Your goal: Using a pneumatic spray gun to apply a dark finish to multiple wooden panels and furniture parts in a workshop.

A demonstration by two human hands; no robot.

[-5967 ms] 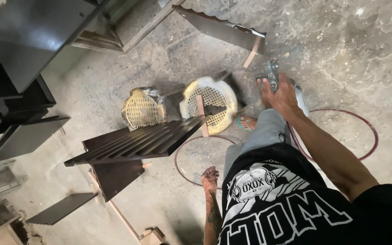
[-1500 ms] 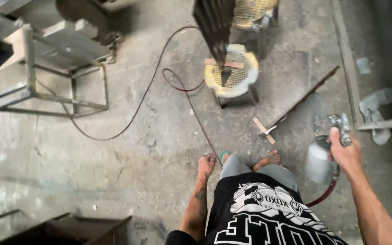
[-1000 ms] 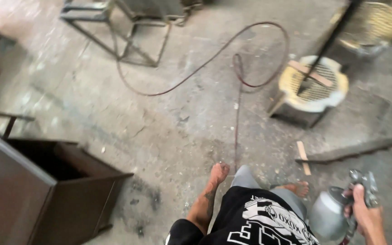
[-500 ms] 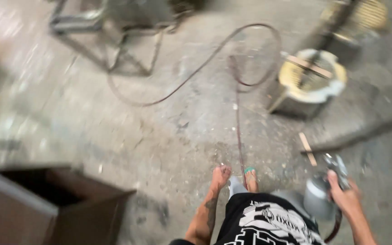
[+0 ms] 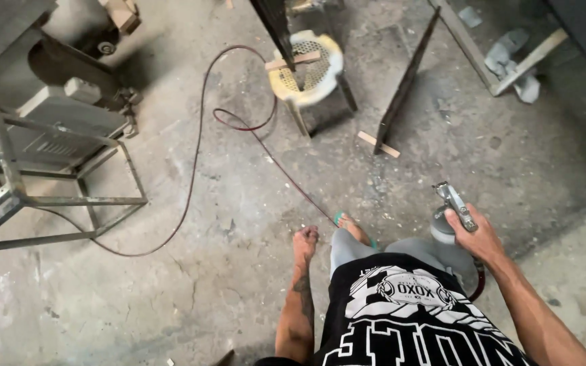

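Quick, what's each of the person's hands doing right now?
Left hand: hangs empty at the side, fingers loosely curled, holding nothing.
Right hand: closed around the handle of a grey metal spray gun with round cup.

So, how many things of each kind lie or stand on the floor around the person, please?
Spray gun in the right hand: 1
Red hose: 1
Perforated yellow stool: 1
Metal frame stand: 1
Small wood strips: 1
Total: 5
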